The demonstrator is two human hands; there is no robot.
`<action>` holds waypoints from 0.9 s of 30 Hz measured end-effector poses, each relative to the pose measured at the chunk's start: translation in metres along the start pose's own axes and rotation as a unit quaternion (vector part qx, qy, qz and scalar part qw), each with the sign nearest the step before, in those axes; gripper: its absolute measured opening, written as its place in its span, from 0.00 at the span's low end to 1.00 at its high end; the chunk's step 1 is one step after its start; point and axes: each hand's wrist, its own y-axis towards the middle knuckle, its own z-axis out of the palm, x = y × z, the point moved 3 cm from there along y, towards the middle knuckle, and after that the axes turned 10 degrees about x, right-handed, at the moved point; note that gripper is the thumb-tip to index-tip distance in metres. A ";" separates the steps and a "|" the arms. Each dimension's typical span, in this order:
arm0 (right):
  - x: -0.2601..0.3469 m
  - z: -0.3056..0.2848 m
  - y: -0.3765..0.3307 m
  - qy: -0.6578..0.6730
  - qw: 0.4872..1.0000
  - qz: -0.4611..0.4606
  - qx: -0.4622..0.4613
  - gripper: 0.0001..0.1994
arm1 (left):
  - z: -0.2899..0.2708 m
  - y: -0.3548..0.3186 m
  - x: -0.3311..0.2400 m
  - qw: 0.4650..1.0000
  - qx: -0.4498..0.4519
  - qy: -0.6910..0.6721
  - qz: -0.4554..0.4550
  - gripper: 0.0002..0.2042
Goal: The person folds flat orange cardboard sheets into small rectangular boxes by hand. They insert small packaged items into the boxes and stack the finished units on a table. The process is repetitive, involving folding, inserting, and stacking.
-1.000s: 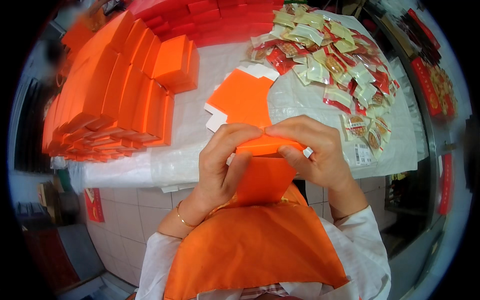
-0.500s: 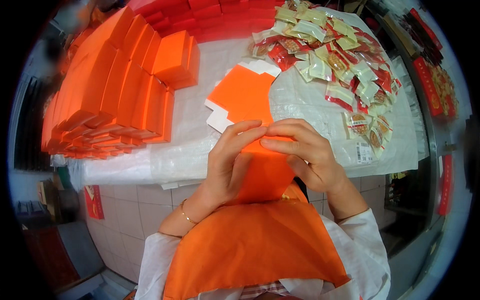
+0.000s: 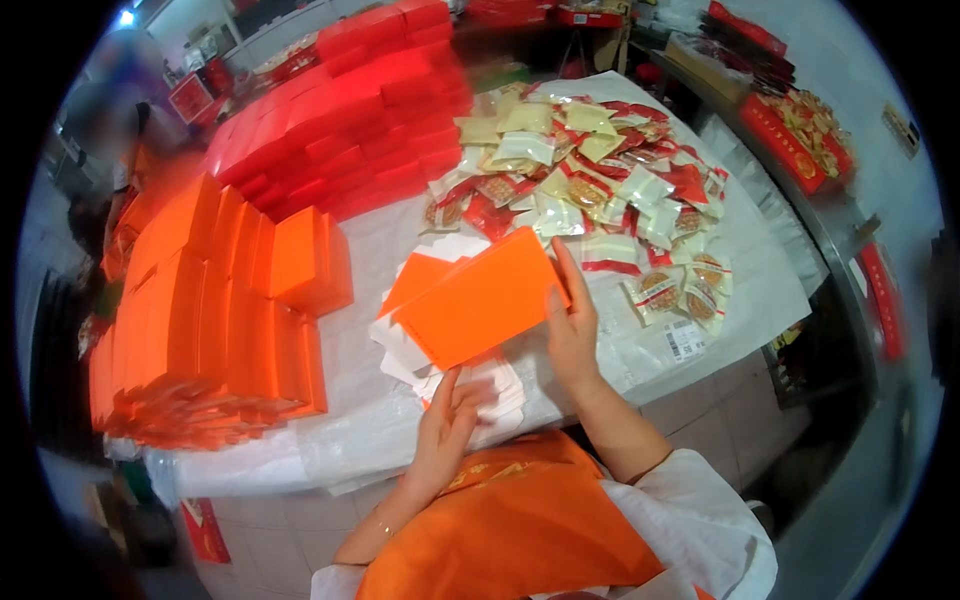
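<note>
My right hand (image 3: 572, 325) is closed round the right end of an orange box (image 3: 480, 298), held tilted above the table with its broad face up. The fingers lie behind the end and the thumb on its edge. My left hand (image 3: 450, 420) is just below the box's lower left corner, its fingers apart, one fingertip at that corner. The fingers are slightly blurred. Under the box lie flat orange-and-white cardboard box blanks (image 3: 408, 280), partly covered by it.
Stacked orange boxes (image 3: 190, 330) fill the table's left side. Behind them rises a stack of red boxes (image 3: 350, 120). Wrapped round pastries (image 3: 590, 180) are heaped at the far right. White sheeting (image 3: 370, 435) covers the table. A blurred person (image 3: 110, 130) is at the far left.
The box has gone from upright between both hands near my body to tilted out over the blanks in my right hand. My left hand has loosened and dropped lower. The view has shifted.
</note>
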 end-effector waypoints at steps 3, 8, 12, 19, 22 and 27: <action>-0.019 0.025 -0.026 0.105 0.987 0.063 0.103 0.34 | 0.003 0.024 0.000 0.954 -0.113 -0.260 0.098 0.22; -0.018 0.032 -0.038 0.129 0.970 0.076 0.190 0.39 | -0.037 0.027 0.005 0.957 -0.240 -0.090 0.133 0.24; -0.023 0.022 -0.019 0.002 0.980 0.045 0.194 0.31 | -0.030 0.023 -0.007 0.958 -0.227 0.098 0.142 0.21; -0.075 0.021 -0.015 -0.259 0.927 -0.033 0.268 0.21 | -0.064 0.021 0.004 0.897 -0.194 0.386 0.098 0.26; -0.079 -0.008 0.007 -0.346 0.915 -0.101 0.180 0.19 | -0.072 0.021 0.010 0.903 -0.207 0.355 0.124 0.23; -0.096 -0.125 0.073 -0.598 0.791 0.128 0.019 0.26 | -0.071 0.015 0.014 0.927 -0.198 0.307 0.089 0.22</action>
